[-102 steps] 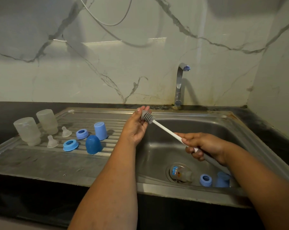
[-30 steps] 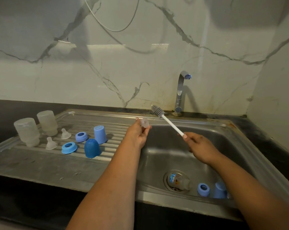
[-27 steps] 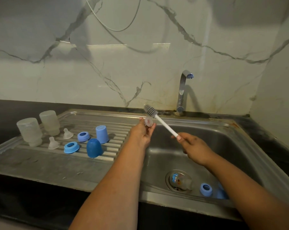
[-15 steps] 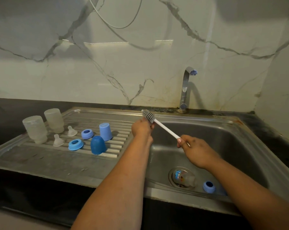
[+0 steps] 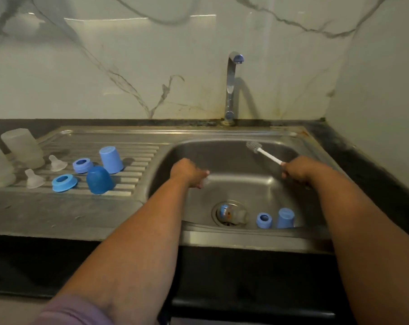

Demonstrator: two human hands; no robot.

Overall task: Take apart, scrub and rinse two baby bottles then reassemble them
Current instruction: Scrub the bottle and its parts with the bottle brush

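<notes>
Both hands held over the steel sink basin point(image 5: 234, 184) at mid-frame, well apart. Left hand point(image 5: 189, 172) curled, knuckles up, around something small and pale at its fingertips, blurred; could not tell what, though likely a clear teat. Right hand point(image 5: 299, 171) closed round the white handle of the bottle brush point(image 5: 265, 154), grey bristle head pointing up-left toward the basin's back wall, below the tap point(image 5: 231, 87).

Down in the basin, lower centre-right of the frame: a clear bottle point(image 5: 231, 213) lying on its side over the drain, a blue collar ring point(image 5: 264, 220) just to its right, and a light blue cap point(image 5: 285, 218) beside that ring.

On the ribbed drainboard point(image 5: 58, 207) at the left: two frosted bottle bodies point(image 5: 22, 147) standing mouth-down at the far left edge, two clear teats point(image 5: 56, 163) just right of them, two more blue rings point(image 5: 82, 165), a light blue cap point(image 5: 111, 159) mouth-down and a darker blue domed cap point(image 5: 99, 180) in front of it.
</notes>
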